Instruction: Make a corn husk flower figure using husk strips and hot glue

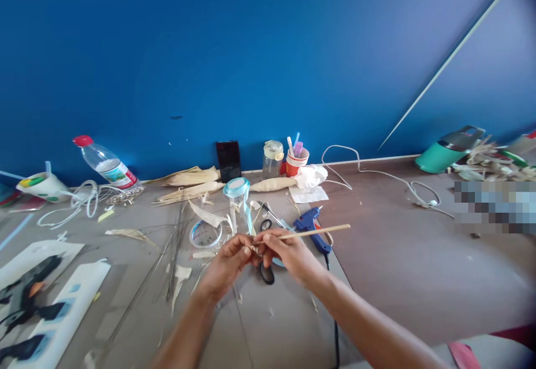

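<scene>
Both hands meet above the table, fingertips close together. A thin wooden stick [320,231] rests in my right hand [291,253], its free end pointing right. My left hand [231,262] is closed in a pinch beside it; a small pale scrap seems to show at the fingertips, too small to name. Partly hidden beneath the hands lie black-handled scissors [267,275]. To the right is a blue hot glue gun [309,221]. Behind the hands stands a roll of light blue ribbon [235,187], and a clear tape roll [205,234] lies to the left.
Thin wires [176,252] and dried husks [192,177] lie left and behind. Against the blue wall stand a phone [229,161], a jar [272,160], a red cup [297,162] and a tilted bottle [109,167]. A power strip [69,307] sits front left, a green flask [444,151] far right.
</scene>
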{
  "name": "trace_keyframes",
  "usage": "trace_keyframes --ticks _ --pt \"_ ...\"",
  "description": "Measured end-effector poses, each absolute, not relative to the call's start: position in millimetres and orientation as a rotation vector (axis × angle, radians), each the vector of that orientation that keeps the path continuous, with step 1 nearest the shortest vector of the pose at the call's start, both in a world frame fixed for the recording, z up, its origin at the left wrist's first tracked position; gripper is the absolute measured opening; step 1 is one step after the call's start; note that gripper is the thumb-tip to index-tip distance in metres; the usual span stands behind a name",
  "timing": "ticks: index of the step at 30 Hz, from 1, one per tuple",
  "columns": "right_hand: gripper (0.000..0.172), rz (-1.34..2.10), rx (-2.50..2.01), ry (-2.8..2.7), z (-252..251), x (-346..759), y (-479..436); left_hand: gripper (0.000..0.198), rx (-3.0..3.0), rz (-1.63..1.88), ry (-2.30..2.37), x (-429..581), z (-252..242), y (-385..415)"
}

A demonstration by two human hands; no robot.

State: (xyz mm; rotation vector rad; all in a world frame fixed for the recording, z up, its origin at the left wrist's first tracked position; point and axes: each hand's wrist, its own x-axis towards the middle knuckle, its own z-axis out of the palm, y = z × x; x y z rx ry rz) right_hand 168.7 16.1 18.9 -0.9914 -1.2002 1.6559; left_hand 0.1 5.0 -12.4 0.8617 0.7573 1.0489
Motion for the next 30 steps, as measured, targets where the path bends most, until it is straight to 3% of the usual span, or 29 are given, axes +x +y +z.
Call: trace_keyframes --ticks 5,9,21,25,28,30 --pt "0.028 1.299 -0.916 -0.949 -8 172 31 0.023 0.769 1.188 0.993 2 -15 12" --pt "0.034 1.312 -0.913 -1.100 -22 162 21 0.020 0.709 1.213 0.931 2 -18 13" --pt "0.027 0.994 -0.716 -1.652 -29 151 3 0.023 0.573 1.254 0.849 2 -21 13" --pt "0.046 1.095 -0.804 -1.792 -35 168 21 0.016 0.566 1.275 0.842 -4 -23 16" --pt "0.027 1.371 -0.823 -1.669 -33 194 46 0.019 0.616 1.257 0.893 -8 -22 17" --pt "0.032 1.521 -0.814 -1.358 -27 208 57 0.021 0.698 1.201 0.941 -9 -21 16"
